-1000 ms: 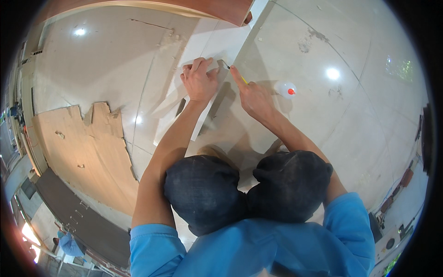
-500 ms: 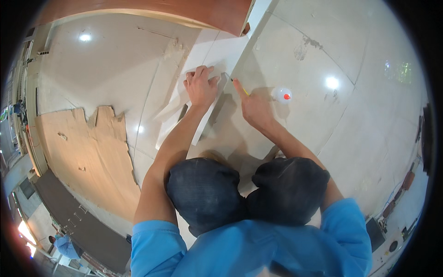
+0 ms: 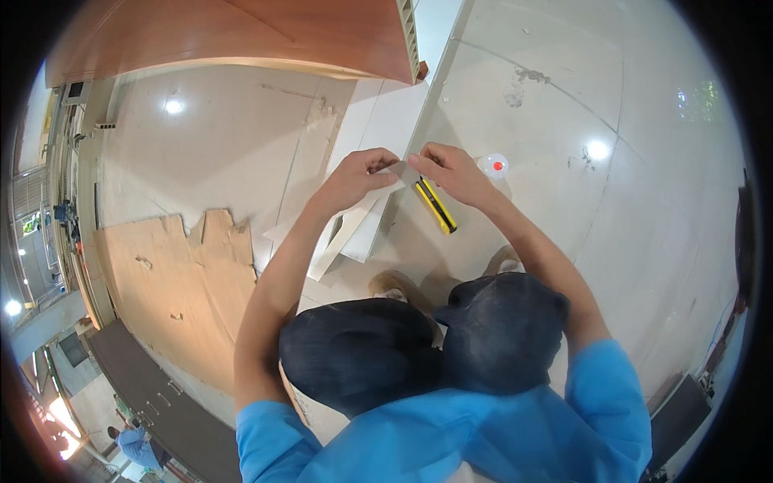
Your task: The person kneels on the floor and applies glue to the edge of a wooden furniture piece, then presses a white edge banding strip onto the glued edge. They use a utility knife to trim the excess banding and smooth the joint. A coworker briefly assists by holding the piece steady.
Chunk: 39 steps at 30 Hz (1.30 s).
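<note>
My left hand (image 3: 360, 179) is closed around the upper end of a narrow white strip (image 3: 348, 233), thumb below and fingers above. From there the strip slants down toward my feet, tilted over a wider white panel (image 3: 366, 233). Close to its right, my right hand (image 3: 452, 171) pinches at the same end of the strip; the fingertips partly hide the contact. A yellow and black utility knife (image 3: 436, 207) lies on the tiles just below my right hand, out of both hands.
A brown board (image 3: 266, 36) overhangs the far end of the panel. Beside my right hand stands a white bottle with a red tip (image 3: 497, 167). Torn brown cardboard (image 3: 177, 282) covers floor at left. A person in blue (image 3: 137, 447) is far off at lower left.
My right hand has let go of the utility knife, which now lies on the floor. My left hand has come off the flat panel and lifted the white strip, and both hands have drawn together.
</note>
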Each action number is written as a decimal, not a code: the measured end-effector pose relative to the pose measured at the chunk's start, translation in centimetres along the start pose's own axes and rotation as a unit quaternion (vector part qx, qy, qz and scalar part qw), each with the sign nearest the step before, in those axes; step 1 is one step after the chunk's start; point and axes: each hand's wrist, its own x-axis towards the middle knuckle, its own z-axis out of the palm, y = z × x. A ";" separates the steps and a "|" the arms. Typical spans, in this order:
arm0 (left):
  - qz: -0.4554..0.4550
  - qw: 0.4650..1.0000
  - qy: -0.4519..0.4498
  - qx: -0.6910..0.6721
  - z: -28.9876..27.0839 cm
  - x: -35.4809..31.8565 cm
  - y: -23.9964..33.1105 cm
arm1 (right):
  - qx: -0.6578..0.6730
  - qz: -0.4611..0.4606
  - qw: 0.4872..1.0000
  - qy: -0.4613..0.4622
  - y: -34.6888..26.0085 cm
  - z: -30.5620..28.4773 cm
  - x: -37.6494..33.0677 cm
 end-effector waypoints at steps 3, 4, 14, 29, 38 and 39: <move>0.000 0.997 -0.041 -0.062 -0.6 -2.8 4.3 | 0.131 0.014 0.984 -0.120 -4.2 -1.9 0.4; -0.006 0.995 -0.058 -0.083 -0.7 -3.3 5.3 | 0.172 0.046 0.972 -0.151 -5.3 -2.4 -0.1; 0.070 0.951 -0.119 -0.278 1.0 -4.5 7.9 | 0.574 0.068 0.800 -0.160 -7.5 -2.2 -5.2; 0.384 0.801 0.362 -0.282 -0.9 -6.2 30.2 | 0.083 -0.359 0.898 0.240 -26.5 -8.2 -1.4; 0.408 0.783 0.426 -0.198 -1.2 -5.0 35.8 | -0.040 -0.473 0.775 0.416 -29.5 -10.9 4.4; 0.397 0.780 0.460 -0.148 -1.3 -5.0 36.0 | -0.008 -0.459 0.789 0.408 -29.6 -11.1 4.8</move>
